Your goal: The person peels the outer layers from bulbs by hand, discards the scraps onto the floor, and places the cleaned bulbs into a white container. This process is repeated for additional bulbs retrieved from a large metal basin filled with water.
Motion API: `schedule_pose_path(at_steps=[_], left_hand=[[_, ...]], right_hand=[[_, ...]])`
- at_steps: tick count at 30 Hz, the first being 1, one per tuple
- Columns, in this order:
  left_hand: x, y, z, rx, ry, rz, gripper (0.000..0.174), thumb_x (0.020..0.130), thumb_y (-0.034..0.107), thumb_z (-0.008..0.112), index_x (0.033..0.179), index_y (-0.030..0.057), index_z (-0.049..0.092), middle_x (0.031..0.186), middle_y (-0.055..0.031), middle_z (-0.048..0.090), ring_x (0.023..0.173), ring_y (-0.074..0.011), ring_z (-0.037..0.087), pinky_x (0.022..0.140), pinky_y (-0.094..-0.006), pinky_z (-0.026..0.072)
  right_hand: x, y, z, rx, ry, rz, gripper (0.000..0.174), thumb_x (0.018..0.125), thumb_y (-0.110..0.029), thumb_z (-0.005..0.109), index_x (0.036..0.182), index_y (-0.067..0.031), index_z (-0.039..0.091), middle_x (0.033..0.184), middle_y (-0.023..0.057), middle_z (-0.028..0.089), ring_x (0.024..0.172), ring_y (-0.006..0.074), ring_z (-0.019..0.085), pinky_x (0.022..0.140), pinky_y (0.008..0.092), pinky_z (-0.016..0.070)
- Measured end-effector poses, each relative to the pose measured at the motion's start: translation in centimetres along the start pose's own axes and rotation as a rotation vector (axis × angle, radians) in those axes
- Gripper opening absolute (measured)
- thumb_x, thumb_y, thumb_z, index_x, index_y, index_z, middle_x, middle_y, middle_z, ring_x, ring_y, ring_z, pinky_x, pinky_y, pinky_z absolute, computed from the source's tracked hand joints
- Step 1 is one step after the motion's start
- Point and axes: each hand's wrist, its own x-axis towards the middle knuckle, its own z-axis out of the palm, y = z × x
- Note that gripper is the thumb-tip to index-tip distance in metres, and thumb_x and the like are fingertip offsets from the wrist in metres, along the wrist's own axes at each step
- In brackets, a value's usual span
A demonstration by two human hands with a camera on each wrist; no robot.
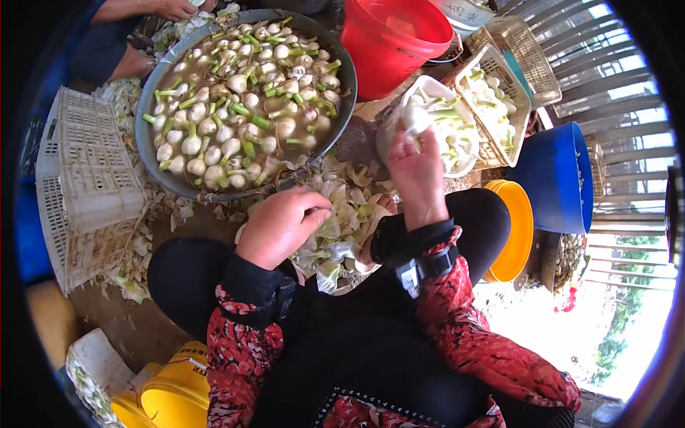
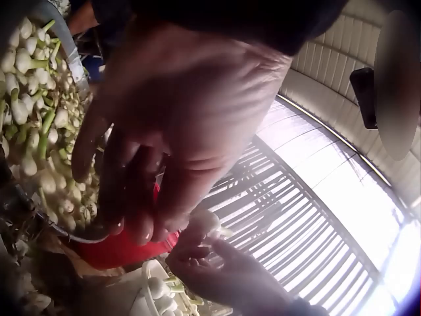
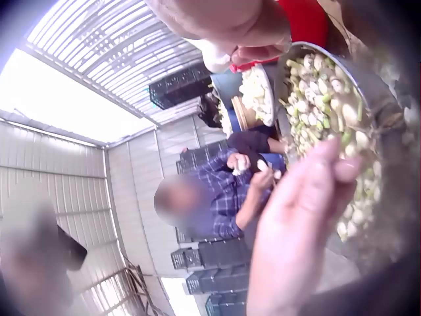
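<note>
Red-patterned sleeves (image 1: 457,335) and our black lap fill the near edge of the head view. Just past them our left hand (image 1: 282,225) rests, fingers curled, on a heap of pale peelings (image 1: 339,232). We cannot tell whether it pinches anything, as the wrist view is too blurred.

Our right hand (image 1: 417,171) is raised, its fingertips pinching a white bulb (image 1: 416,118) just above a white bowl (image 1: 464,165), and it hides part of that bowl. Peeled bulbs with green stems are piled in the bowl. A tilted white basket (image 1: 519,107) beside it holds more.

Beyond the peelings lies a wide grey basin (image 1: 143,132) of murky water, crowded with unpeeled bulbs (image 1: 235,107). A red bucket (image 1: 392,39) stands between the basin and the basket.

A blue bucket (image 1: 553,175) and a yellow lid (image 1: 517,228) are on our right, and a white crate (image 1: 85,185) is on our left. Another person (image 1: 143,36) sits at the far rim of the basin.
</note>
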Motion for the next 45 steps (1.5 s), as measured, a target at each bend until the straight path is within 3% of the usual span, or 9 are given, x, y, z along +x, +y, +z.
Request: schedule_pose_path(at_steps=[5,13,15,19,20,25,27,31,45], left_hand=[[0.1,0.3,0.2,0.132,0.067,-0.073,0.019,0.091,0.023,0.072,0.101,0.0064,0.073,0.093,-0.0133,0.070,0.086,-0.0334,0.068,0.077,-0.0417,0.0527],[-0.5,-0.5,-0.3,0.196,-0.010,-0.172,0.022,0.091,0.029,0.069,0.092,0.0073,0.073,0.085,-0.0124,0.067,0.085,-0.0352,0.066,0.074,-0.0449,0.0515],[-0.5,-0.6,-0.5,0.238,0.044,-0.189,0.021,0.091,0.029,0.069,0.092,0.0076,0.072,0.085,-0.0122,0.067,0.085,-0.0349,0.067,0.074,-0.0450,0.0515],[-0.3,-1.1,-0.4,0.297,0.129,-0.191,0.021,0.091,0.028,0.069,0.095,0.0082,0.070,0.086,-0.0118,0.067,0.084,-0.0337,0.067,0.074,-0.0450,0.0514],[-0.3,-1.2,-0.3,0.304,0.133,-0.198,0.021,0.091,0.028,0.069,0.095,0.0082,0.070,0.086,-0.0118,0.067,0.084,-0.0337,0.067,0.074,-0.0450,0.0514],[-0.1,-1.5,-0.7,0.216,0.239,-0.225,0.018,0.090,0.024,0.071,0.100,0.0096,0.068,0.087,-0.0094,0.067,0.084,-0.0327,0.067,0.073,-0.0430,0.0519],[0.1,-1.4,-1.2,0.200,0.359,-0.216,0.019,0.089,0.021,0.073,0.104,0.0098,0.068,0.091,-0.0090,0.068,0.086,-0.0321,0.067,0.075,-0.0426,0.0527],[1.4,-0.4,-1.9,0.206,0.705,-0.111,0.031,0.088,0.013,0.075,0.117,0.0105,0.067,0.104,-0.0089,0.068,0.091,-0.0304,0.068,0.079,-0.0401,0.0551],[0.7,-0.3,-1.7,0.223,0.655,-0.017,0.015,0.092,0.012,0.071,0.105,0.0067,0.075,0.095,-0.0110,0.074,0.081,-0.0286,0.071,0.070,-0.0348,0.0552]], right_hand=[[4.4,-1.3,-0.8,-0.117,0.270,-0.285,0.054,0.105,-0.039,0.054,0.142,-0.0004,0.042,0.132,0.0161,0.062,0.119,0.0259,0.063,0.087,0.0316,0.0522],[6.4,10.8,-1.7,-0.963,-0.143,0.017,0.024,0.096,-0.027,0.069,0.104,-0.0045,0.067,0.104,0.0083,0.072,0.088,0.0176,0.071,0.070,0.0276,0.0519],[8.0,13.1,-2.1,-1.664,-0.303,-0.389,0.026,0.086,-0.023,0.076,0.104,-0.0065,0.068,0.096,0.0101,0.071,0.085,0.0264,0.071,0.071,0.0342,0.0536],[10.2,16.4,-0.8,-2.231,-0.594,-0.523,0.036,0.081,-0.021,0.073,0.116,-0.0135,0.067,0.118,0.0106,0.066,0.118,0.0323,0.060,0.091,0.0476,0.0510],[10.8,16.9,-0.2,-2.317,-0.610,-0.299,0.040,0.081,-0.022,0.072,0.121,-0.0155,0.066,0.126,0.0092,0.062,0.129,0.0323,0.052,0.098,0.0507,0.0472],[12.8,17.7,-1.6,-2.331,-0.593,-0.352,0.033,0.084,-0.020,0.071,0.115,-0.0118,0.067,0.114,0.0122,0.069,0.113,0.0336,0.063,0.088,0.0479,0.0526],[13.0,16.0,-1.7,-1.748,-0.484,-0.306,0.028,0.087,-0.023,0.071,0.109,-0.0061,0.068,0.100,0.0151,0.072,0.093,0.0367,0.068,0.079,0.0444,0.0539],[7.4,11.2,2.7,-1.021,-0.305,0.253,0.035,0.098,-0.035,0.068,0.102,-0.0009,0.064,0.077,0.0032,0.063,0.067,0.0095,0.058,0.061,0.0265,0.0481],[-3.7,5.7,5.5,-1.208,-0.482,0.058,0.045,0.092,-0.017,0.078,0.129,-0.0004,0.058,0.105,0.0051,0.069,0.094,0.0096,0.064,0.082,0.0247,0.0517]])
